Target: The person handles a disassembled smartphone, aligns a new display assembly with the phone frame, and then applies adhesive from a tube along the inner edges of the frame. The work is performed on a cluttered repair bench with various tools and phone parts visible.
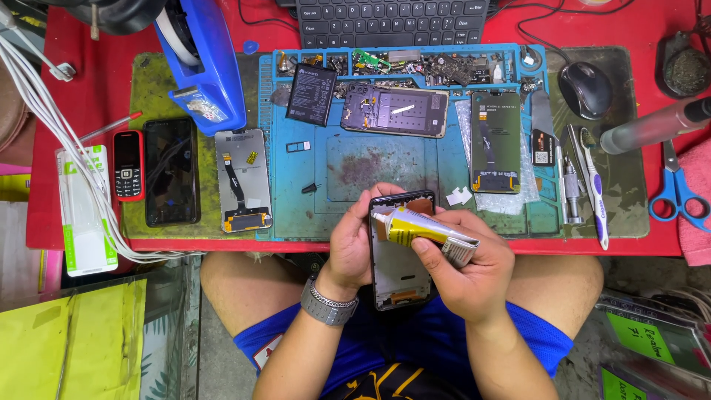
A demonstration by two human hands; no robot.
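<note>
While seated at a red table [89,89] topped with a stained blue silicone repair mat [348,167], working low over the lap, just past the table's near edge. On the mat: a black phone battery [312,94], an opened phone body with bare boards [395,110], and a dark display panel with a flex strip [495,141]. Left of the mat: a grey screen panel with an orange flex [244,180], a black smartphone [171,170] and a small red keypad phone [128,164]. Beyond the mat, a black keyboard [391,21]; right of it, a black mouse [585,90], and blue-handled scissors [678,194] further right.

Left hand [354,248] clasped round the edge of a black phone frame with a pale grey inner plate [400,270], held upright below the mat. Right hand [466,267] gripping a crumpled yellow glue tube with a white nozzle [418,228], laid across the frame's top, nozzle tip at its upper left corner.
</note>
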